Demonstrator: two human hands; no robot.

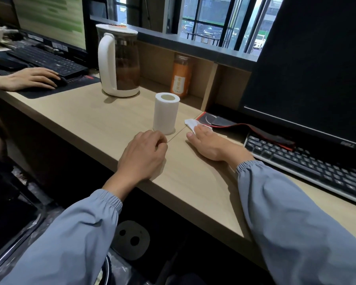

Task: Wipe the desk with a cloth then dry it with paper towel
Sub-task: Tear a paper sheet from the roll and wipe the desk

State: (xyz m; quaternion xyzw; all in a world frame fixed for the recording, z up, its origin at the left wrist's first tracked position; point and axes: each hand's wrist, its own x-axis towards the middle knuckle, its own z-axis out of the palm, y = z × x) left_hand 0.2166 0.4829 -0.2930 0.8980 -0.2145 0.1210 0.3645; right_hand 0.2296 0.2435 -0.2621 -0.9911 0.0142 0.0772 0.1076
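Observation:
A light wooden desk [86, 120] stretches across the view. A white paper towel roll [166, 113] stands upright near its middle. My right hand [213, 144] lies flat, fingers pressing a folded white wipe [190, 123] onto the desk just right of the roll, beside the mouse pad's edge. Whether the wipe is cloth or paper is unclear. My left hand [143, 155] rests near the desk's front edge, fingers curled loosely, holding nothing, just below the roll.
A white-handled jug [118, 60] and an orange bottle [180, 76] stand behind the roll. At the right are a dark monitor [308, 64], a keyboard [308, 165] and a black-and-red mouse pad [220, 121]. Another person's hand [32, 79] rests on a mouse at far left.

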